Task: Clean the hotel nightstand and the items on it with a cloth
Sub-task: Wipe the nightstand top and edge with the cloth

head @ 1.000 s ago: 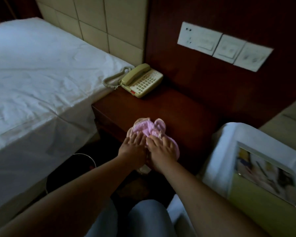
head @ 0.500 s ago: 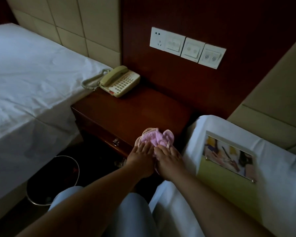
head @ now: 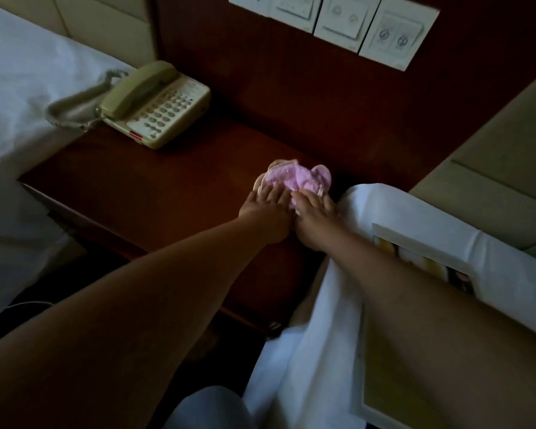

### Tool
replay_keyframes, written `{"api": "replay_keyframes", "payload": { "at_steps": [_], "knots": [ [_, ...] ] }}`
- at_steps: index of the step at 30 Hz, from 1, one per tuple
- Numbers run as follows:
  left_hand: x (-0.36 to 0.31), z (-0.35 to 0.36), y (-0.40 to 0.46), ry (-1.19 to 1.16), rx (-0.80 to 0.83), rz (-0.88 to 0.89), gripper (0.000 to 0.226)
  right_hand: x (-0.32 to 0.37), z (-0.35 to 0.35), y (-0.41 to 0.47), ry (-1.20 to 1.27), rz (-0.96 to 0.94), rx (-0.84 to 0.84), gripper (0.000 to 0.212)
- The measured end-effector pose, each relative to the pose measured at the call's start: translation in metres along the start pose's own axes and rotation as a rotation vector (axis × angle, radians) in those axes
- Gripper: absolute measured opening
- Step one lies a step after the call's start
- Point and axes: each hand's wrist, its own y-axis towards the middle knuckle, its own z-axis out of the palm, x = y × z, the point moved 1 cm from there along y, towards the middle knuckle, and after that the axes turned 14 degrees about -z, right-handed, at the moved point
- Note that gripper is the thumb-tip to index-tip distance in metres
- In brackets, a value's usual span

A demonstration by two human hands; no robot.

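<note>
Since the earlier frame, the pink cloth (head: 294,181) has been pushed from the front edge toward the back right of the bench (head: 155,193), beside the white bed (head: 415,218). It is pressed flat under the left hand (head: 265,212) and right hand (head: 314,218), fingers apparently straight, nothing clenched. A beige telephone (head: 155,106) is set at the rear left.

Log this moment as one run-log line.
left hand: pressing pink cloth | right hand: same | nightstand: wiping right side | phone: untouched
</note>
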Motion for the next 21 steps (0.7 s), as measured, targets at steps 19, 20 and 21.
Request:
{"api": "replay_keyframes", "payload": {
  "at_steps": [19, 20, 21],
  "knots": [
    [0.056, 0.052, -0.134, 0.098, -0.025, 0.01, 0.073, 0.123, 0.002, -0.109, -0.059, 0.0, -0.006, 0.06],
    [0.06, 0.055, -0.151, 0.051, -0.051, 0.007, 0.072, 0.132, 0.001, -0.119, -0.064, -0.034, -0.006, 0.064],
    [0.064, 0.058, -0.168, 0.001, -0.067, -0.009, 0.071, 0.139, 0.003, -0.132, -0.072, -0.056, 0.008, 0.063]
  ]
}}
